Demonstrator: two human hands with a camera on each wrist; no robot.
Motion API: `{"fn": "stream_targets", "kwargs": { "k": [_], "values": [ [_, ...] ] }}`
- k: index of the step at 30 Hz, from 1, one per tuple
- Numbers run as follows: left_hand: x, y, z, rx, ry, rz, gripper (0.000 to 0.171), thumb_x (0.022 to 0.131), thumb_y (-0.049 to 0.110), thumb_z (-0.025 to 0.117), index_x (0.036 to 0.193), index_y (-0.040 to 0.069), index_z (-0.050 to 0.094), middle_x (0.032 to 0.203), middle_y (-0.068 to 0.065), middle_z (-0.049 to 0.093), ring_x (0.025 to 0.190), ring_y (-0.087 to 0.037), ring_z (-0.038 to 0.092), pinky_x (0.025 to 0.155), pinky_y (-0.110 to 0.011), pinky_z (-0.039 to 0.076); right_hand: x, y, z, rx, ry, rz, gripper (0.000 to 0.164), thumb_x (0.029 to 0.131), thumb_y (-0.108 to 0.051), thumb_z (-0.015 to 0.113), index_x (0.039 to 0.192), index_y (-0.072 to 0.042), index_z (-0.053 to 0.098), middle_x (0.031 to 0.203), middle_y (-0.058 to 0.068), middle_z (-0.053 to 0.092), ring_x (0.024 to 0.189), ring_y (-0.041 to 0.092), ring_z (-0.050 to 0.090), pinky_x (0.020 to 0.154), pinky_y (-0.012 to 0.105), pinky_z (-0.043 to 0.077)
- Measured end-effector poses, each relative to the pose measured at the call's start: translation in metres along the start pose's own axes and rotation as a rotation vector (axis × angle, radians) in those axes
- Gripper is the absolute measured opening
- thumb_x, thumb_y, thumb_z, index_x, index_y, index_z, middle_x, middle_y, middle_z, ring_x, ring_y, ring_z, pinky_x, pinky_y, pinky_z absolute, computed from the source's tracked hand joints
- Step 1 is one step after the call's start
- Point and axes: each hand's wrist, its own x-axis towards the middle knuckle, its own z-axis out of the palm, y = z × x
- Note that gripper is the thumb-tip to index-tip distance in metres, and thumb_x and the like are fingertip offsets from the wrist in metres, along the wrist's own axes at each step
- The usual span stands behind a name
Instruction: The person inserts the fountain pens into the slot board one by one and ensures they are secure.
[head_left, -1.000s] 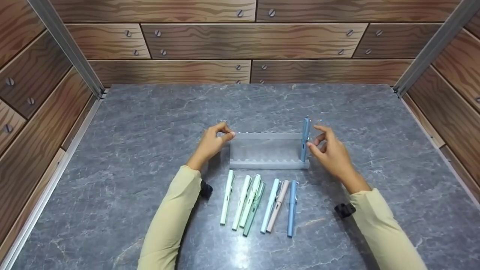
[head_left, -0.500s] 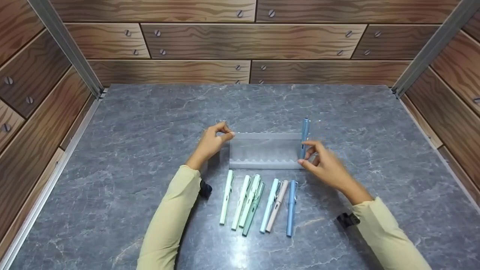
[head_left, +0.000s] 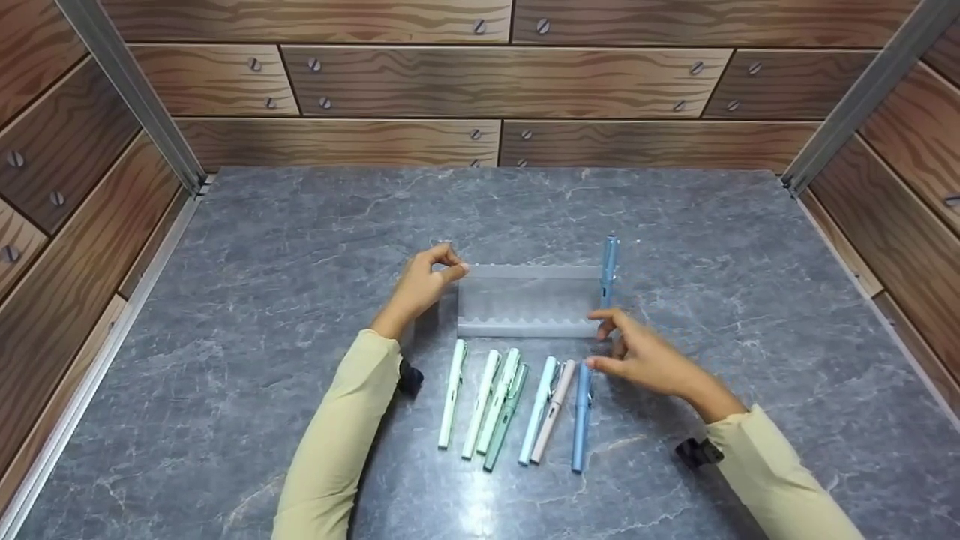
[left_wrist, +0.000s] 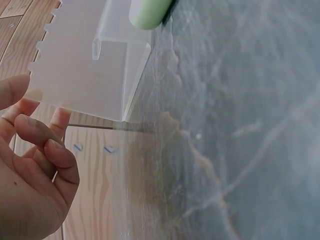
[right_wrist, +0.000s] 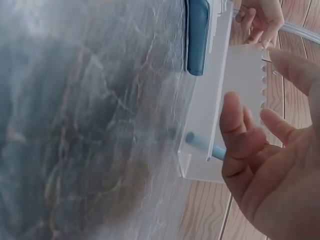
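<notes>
A frosted clear pen stand (head_left: 529, 300) with notched edges is on the table. My left hand (head_left: 427, 283) pinches its upper left corner between thumb and fingers, as the left wrist view confirms at the stand's edge (left_wrist: 75, 95). One blue pen (head_left: 608, 262) stands upright in the rightmost notch. In front of the stand my right hand (head_left: 649, 356) has its thumb and index finger spread apart, holding nothing. Its thumb tip is right at the top end of a lying blue pen (head_left: 580, 420), which also shows in the right wrist view as a blue barrel (right_wrist: 197, 42).
Left of that pen lie a pinkish-grey pen (head_left: 552, 412), a light blue pen (head_left: 537, 412), a dark green pen (head_left: 506, 420) and several pale green pens (head_left: 451, 397). They spread over a grey marbled table (head_left: 225, 375). Wood-patterned panels (head_left: 480, 82) enclose the back and sides.
My right hand has come down and toward me from beside the upright blue pen to the top of the lying blue one. The left hand stays on the stand's corner.
</notes>
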Motion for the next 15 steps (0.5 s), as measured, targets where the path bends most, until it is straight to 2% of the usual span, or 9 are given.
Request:
{"fn": "stream_targets", "kwargs": {
  "k": [5, 15],
  "values": [
    [0.000, -0.002, 0.001, -0.013, 0.004, 0.000, 0.013, 0.087, 0.022, 0.065, 0.082, 0.009, 0.062, 0.098, -0.010, 0.067, 0.098, -0.027, 0.059, 0.083, -0.039, 0.044, -0.006, 0.000, 0.002, 0.021, -0.087, 0.027, 0.077, 0.087, -0.034, 0.070, 0.146, -0.007, 0.029, 0.122, 0.017, 0.046, 0.071, 0.014, 0.051, 0.059, 0.026, 0.046],
    [0.001, -0.003, 0.001, -0.022, 0.000, -0.012, 0.014, 0.088, 0.025, 0.064, 0.083, 0.012, 0.062, 0.101, -0.009, 0.067, 0.100, -0.028, 0.060, 0.080, -0.038, 0.045, -0.014, 0.001, 0.004, 0.024, -0.133, 0.014, 0.084, 0.081, -0.036, 0.076, 0.144, -0.006, 0.031, 0.125, 0.020, 0.046, 0.077, 0.015, 0.053, 0.062, 0.024, 0.047]
  ]
}}
